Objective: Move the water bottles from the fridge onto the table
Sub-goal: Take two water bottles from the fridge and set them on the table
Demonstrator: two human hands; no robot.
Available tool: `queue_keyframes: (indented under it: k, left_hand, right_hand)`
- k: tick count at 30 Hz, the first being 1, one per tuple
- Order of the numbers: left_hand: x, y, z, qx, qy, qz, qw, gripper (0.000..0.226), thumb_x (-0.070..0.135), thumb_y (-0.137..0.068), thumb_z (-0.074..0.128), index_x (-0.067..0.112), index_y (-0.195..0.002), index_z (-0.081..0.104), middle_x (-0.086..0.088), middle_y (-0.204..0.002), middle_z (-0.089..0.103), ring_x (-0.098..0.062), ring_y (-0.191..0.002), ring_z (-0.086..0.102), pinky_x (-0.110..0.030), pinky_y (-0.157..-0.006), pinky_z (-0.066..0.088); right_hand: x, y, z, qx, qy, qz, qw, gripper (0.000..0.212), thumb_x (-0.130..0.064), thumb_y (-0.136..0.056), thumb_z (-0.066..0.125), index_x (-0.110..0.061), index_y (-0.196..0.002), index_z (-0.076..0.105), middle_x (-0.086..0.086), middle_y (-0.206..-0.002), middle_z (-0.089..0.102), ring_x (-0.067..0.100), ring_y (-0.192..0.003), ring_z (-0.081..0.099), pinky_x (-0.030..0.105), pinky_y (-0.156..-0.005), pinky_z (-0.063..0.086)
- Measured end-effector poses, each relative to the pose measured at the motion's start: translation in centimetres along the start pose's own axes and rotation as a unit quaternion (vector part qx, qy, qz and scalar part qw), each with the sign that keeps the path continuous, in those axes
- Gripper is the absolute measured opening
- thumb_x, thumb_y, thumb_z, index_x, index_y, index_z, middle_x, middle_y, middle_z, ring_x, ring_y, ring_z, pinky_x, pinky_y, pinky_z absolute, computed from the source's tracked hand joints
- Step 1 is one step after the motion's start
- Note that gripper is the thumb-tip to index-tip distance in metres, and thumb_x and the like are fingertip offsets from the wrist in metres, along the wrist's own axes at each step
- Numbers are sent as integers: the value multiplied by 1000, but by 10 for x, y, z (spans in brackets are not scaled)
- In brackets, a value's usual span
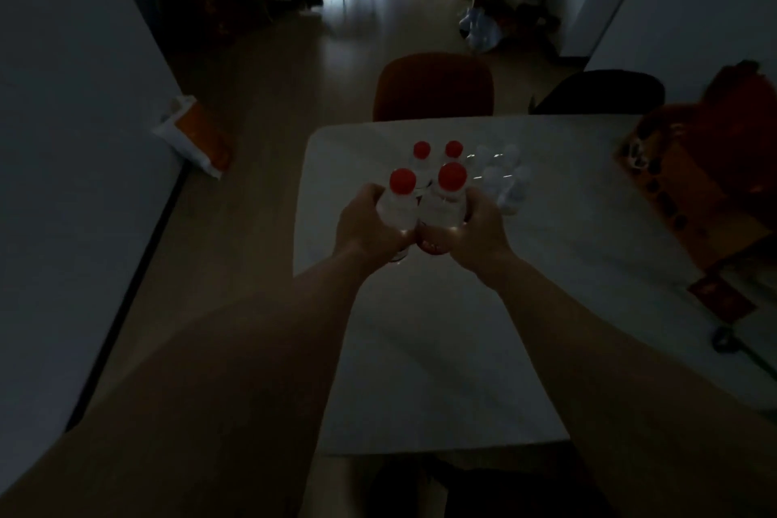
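In the dim head view I hold two clear water bottles with red caps side by side over the white table (420,370). My left hand (368,225) grips the left bottle (399,202). My right hand (477,231) grips the right bottle (445,202). Behind them two more red-capped bottles (437,156) stand on the table. To their right stand several clear bottles with white caps (500,177). The fridge is out of view.
An orange box (689,198) with a red bag on top sits at the table's right side. A brown chair (433,86) and a dark chair (601,93) stand at the far edge. A white-and-orange package (193,139) leans against the left wall.
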State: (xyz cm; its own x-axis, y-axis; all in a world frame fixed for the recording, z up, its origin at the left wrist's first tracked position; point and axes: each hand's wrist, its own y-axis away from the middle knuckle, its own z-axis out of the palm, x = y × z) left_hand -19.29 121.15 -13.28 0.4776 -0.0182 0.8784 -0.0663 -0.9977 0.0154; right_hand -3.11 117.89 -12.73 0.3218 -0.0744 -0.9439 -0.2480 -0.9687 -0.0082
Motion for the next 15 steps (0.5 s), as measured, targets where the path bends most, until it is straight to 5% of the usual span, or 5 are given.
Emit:
queue_keyframes:
  k: [4, 9, 15]
  left_hand:
    - [-32, -43, 45, 9, 3, -29, 1000, 56, 52, -52, 77, 30, -96, 50, 19, -79, 55, 3, -72, 54, -20, -56, 41]
    - [-68, -70, 85, -3, -7, -34, 999, 53, 49, -56, 81, 37, -96, 48, 22, -78, 55, 4, -72, 54, -17, -56, 41]
    - [-74, -99, 109, 1, 0, -39, 999, 56, 45, -57, 80, 29, -102, 52, 14, -90, 61, -13, -84, 62, -23, -61, 47]
  right_hand:
    - [50, -44, 10, 20, 8, 23, 1000, 41, -15, -70, 88, -10, -103, 65, -3, -87, 72, -1, -69, 68, 27, -57, 58]
    - [102, -73, 18, 46, 15, 31, 998, 33, -5, -64, 89, -4, -92, 72, 10, -87, 76, 23, -80, 75, 47, -60, 61]
    - [131, -88, 23, 97, 48, 24, 994, 30, -26, -66, 88, -11, -86, 71, 6, -82, 72, 8, -73, 70, 29, -56, 56]
